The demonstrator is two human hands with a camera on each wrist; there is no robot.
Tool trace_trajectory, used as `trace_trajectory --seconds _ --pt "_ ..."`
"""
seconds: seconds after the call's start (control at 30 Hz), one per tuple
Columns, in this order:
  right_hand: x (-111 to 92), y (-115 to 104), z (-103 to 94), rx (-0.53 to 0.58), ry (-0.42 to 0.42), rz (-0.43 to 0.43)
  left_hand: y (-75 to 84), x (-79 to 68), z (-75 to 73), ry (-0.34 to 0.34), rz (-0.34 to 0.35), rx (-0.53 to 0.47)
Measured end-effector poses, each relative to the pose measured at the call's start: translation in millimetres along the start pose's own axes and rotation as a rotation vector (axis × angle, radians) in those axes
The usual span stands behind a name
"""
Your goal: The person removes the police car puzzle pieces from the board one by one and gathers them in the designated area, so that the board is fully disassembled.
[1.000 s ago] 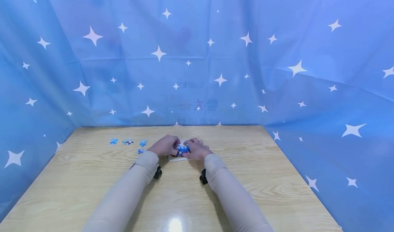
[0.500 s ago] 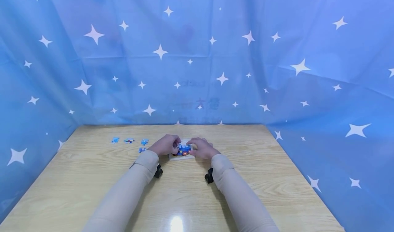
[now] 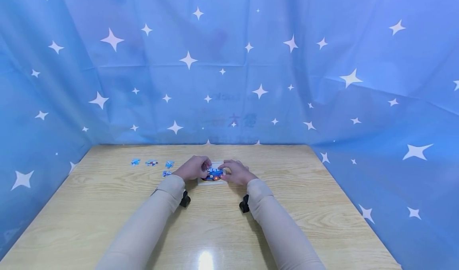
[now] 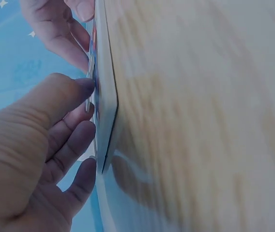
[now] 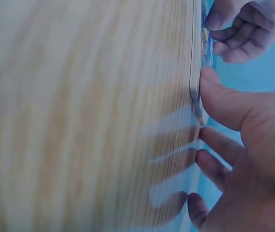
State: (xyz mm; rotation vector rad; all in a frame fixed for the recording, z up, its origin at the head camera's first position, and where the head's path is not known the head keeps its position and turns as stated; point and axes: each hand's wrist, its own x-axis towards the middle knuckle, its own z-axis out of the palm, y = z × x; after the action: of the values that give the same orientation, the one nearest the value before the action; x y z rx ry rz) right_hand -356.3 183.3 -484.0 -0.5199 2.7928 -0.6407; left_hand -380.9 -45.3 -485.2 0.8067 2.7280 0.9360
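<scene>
Puzzle board (image 3: 213, 183) touches relaxed right hand (image 3: 238, 172) and left hand (image 3: 193, 168), whose grip is unclear

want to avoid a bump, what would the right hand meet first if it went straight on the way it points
The right hand would likely meet the puzzle board first, right by its thumb; then the left hand opposite. Exact fingertip height is unclear.
</scene>
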Motion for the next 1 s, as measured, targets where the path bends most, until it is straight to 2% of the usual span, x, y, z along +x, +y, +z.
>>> trace_trajectory --seconds 0.33,0.63,1.0 --pt "-4 -2 0.5 0.010 -0.003 -0.005 -4.3 -2.7 -1.4 0.000 -0.031 -0.048" --pt "-7 -4 -1.3 0.048 -0.004 0.010 -10.3 -6.0 -9.3 0.025 0.005 -0.044" --pt "-8 -2 0.8 0.048 -0.009 0.006 -16.5 -19.3 -21.4 0.042 0.042 -0.050"
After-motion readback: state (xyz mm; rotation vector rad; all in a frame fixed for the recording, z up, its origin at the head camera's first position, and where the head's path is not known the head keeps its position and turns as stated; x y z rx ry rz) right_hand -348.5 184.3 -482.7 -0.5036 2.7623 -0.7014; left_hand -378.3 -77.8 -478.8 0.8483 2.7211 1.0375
